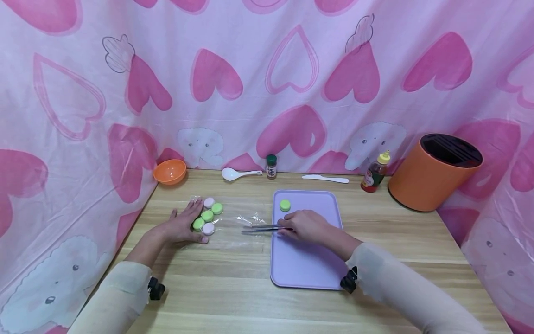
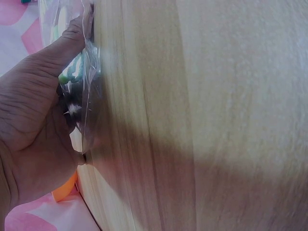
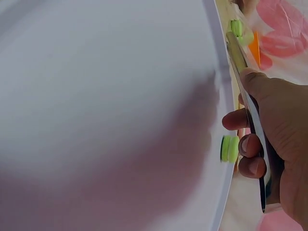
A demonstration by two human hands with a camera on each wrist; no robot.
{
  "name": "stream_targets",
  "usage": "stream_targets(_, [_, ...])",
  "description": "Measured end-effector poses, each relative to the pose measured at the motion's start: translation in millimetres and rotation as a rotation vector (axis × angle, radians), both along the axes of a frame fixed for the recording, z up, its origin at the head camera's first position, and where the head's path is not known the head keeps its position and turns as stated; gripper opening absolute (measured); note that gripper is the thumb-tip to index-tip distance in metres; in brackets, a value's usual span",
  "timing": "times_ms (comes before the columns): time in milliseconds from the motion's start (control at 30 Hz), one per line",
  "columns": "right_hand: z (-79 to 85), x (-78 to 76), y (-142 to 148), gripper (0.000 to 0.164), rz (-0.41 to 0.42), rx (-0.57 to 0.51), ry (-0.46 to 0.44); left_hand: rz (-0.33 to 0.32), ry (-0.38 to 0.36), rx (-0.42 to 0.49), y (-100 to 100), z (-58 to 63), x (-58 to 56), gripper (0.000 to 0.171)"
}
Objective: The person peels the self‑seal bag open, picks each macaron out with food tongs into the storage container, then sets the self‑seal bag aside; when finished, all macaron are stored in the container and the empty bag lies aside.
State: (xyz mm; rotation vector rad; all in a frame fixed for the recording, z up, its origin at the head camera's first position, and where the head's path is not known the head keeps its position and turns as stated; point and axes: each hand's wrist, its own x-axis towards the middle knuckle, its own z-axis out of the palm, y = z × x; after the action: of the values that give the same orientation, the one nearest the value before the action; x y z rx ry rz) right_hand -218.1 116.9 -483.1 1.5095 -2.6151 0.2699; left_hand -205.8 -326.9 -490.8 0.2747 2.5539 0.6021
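My right hand (image 1: 306, 226) grips a pair of metal tongs (image 1: 263, 228) above the left edge of the lilac tray (image 1: 306, 264). The tongs' tips point left, over a clear plastic bag (image 1: 246, 208). Nothing shows between the tips. At the bag's left end lie several green and pale macarons (image 1: 207, 216), inside or under the film. Around that end my left hand (image 1: 183, 225) rests with fingers and thumb spread, touching the plastic; in the left wrist view its thumb lies along the crinkled film. One green macaron (image 1: 285, 205) sits on the tray near its far left corner.
Along the back stand an orange bowl (image 1: 169, 172), a white spoon (image 1: 239, 174), a green-capped spice jar (image 1: 271, 167), a white plastic knife (image 1: 325, 178) and a yellow-topped squeeze bottle (image 1: 374, 174). At the right is an orange knife block (image 1: 429, 174). A pink heart-patterned curtain (image 1: 250, 120) borders the table.
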Motion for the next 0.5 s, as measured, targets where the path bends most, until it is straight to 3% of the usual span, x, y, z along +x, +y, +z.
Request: stream_targets(500, [-7.1,-5.6,-49,0.027,-0.143,-0.008,0.023,0.004,0.0,0.006,0,0.6,0.6,0.142])
